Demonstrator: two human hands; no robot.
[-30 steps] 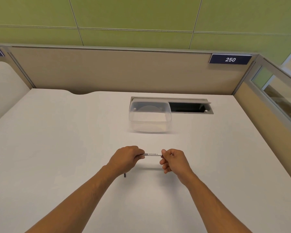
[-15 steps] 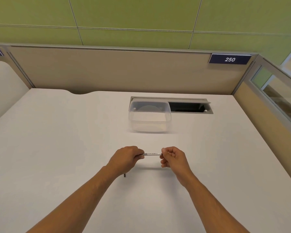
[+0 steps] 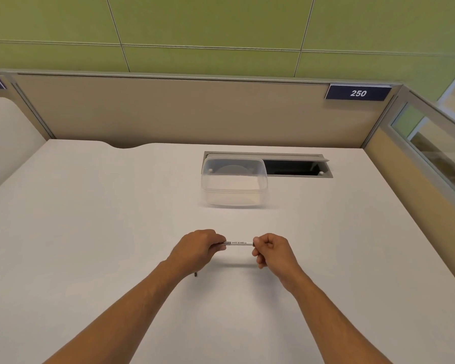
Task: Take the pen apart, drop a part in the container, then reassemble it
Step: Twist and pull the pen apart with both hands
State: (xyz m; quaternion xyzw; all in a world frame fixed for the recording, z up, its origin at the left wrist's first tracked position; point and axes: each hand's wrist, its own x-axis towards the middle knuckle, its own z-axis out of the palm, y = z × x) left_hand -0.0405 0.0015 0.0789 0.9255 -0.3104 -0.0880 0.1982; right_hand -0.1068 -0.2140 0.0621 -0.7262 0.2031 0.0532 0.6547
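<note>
Holding the pen (image 3: 239,243) level above the desk (image 3: 90,232), I have both hands closed on it: my left hand (image 3: 198,247) is curled round its left end, hiding that end, and my right hand (image 3: 271,250) pinches the right end between thumb and forefinger, the other fingers curled under. Between the two grips only the white printed barrel shows. Its long axis runs left to right across my view, roughly parallel to the desk's near edge, so I judge that any separating pull or twist must act along that line, the hands drawing apart sideways. I cannot tell from this view which end carries the cap or whether a joint has loosened. A small dark item (image 3: 195,274) lies on the desk just below my left wrist; I cannot identify it. The container (image 3: 233,183) stands straight ahead, beyond the pen and well apart from it, slightly right of the barrel's middle. I judge the right hand marginally nearer its open top, hence better placed to carry a freed part forward.
</note>
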